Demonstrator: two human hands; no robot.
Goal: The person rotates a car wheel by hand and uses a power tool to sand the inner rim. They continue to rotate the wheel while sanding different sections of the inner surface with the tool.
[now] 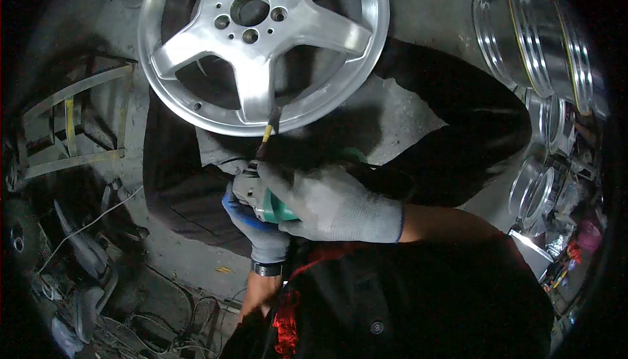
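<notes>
A silver five-spoke alloy wheel point(256, 84) lies face up between the person's legs. A green and grey handheld power grinder point(255, 189) points at it, its thin shaft point(267, 134) banded with yellow. The shaft's dark tip meets or sits just over the rim at the foot of the lower spoke; contact is hard to tell. My left hand point(261, 231), in a grey glove with blue coating, wraps the grinder from the left and below. My right hand point(333, 205), in a grey-white glove, closes over its body from the right. Much of the grinder is hidden by the gloves.
Shiny wheel rims point(530, 38) are stacked along the right side. A metal frame point(75, 120) stands at the left. Dark parts point(82, 241) and tangled cables point(176, 326) lie on the floor at lower left. Both legs bend around the wheel.
</notes>
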